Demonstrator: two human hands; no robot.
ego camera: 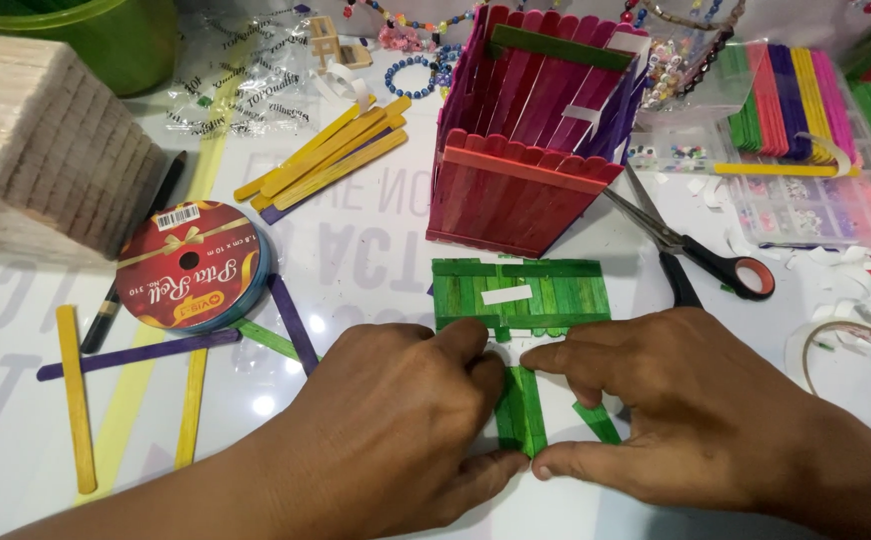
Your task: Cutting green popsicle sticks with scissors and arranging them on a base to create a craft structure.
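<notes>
A flat panel of green craft sticks [521, 293] lies on the white table, with a strip of white tape across it. Below it, a few more green sticks [521, 410] stand out at a right angle. My left hand [396, 430] presses on these sticks from the left, fingertips at the panel's lower edge. My right hand [686, 400] pinches them from the right, thumb at their lower end and forefinger near the panel. A loose green stick [596, 422] lies under my right hand.
A pink and purple stick box [526, 150] stands behind the panel. Scissors [696, 250] lie to the right, a ribbon reel [191, 265] to the left. Yellow sticks [326, 160], a plain stick bundle [46, 150], tape roll [856, 360] and bead trays [806, 190] surround them.
</notes>
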